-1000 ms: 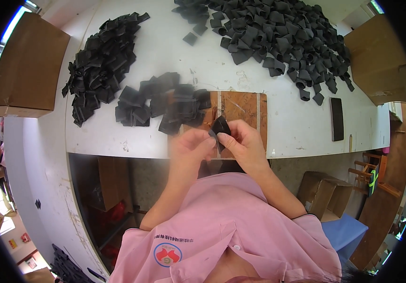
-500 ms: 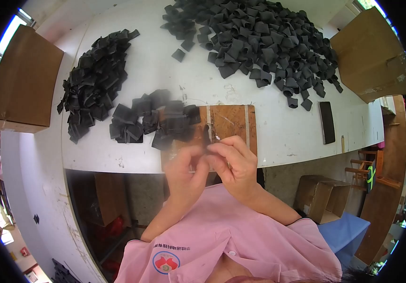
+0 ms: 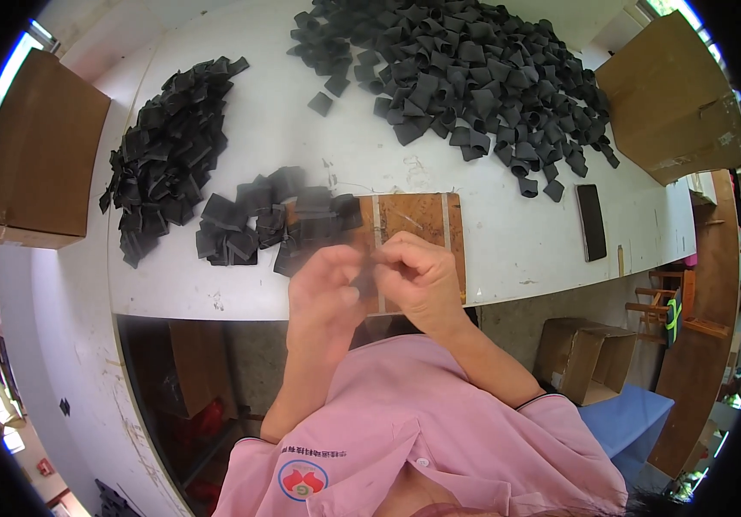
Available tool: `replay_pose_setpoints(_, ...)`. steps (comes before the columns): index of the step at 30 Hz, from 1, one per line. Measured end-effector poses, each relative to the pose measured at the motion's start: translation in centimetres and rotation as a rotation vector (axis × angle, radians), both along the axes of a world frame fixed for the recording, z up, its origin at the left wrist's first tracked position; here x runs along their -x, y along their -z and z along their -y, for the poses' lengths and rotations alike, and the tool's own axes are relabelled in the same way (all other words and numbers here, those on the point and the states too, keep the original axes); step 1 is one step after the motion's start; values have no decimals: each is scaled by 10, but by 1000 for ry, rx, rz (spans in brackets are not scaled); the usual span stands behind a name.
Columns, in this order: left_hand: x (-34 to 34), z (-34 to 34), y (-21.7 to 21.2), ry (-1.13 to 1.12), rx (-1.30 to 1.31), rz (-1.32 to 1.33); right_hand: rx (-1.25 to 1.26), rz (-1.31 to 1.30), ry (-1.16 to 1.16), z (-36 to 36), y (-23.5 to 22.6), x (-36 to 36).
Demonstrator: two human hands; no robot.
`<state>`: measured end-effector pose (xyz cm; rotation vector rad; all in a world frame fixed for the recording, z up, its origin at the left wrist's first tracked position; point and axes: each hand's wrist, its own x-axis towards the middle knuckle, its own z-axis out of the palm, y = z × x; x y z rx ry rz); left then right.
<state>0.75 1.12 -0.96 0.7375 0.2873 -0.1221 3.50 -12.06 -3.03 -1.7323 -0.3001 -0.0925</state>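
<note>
Above the front of a brown wooden board, my two hands meet. My left hand is curled, its fingertips and thumb at a small black fabric piece, slightly smeared by motion. My right hand is closed in a pinch on the same piece, which my fingers partly hide. Left of the hands, a loose group of flat black fabric pieces lies partly on the board's left side and partly on the white table.
A heap of folded black pieces lies at the left; a bigger heap of black loops spreads at the back right. Cardboard boxes stand at the left and right. A dark phone lies on the right of the table.
My left hand has turned and lifted slightly, its fingers higher than before. My right hand has moved a little up and left and curled tighter. The black piece now sits lower between them.
</note>
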Motion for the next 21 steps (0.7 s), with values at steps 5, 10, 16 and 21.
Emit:
replay_pose_setpoints(5, 5, 10, -4, -219, -722, 231, -1008, -901, -374, 2, -4, 7)
replay_pose_setpoints(10, 2, 16, 9, -509, -1181, 579, -799, -826, -449, 3, -20, 3)
replay_pose_setpoints(16, -19, -10, -33, 77, 300, 243, -440, -423, -475, 7, -73, -30)
replay_pose_setpoints(21, -26, -15, -14, 97, 412, 21, -507, -613, -600, 7, -21, -52)
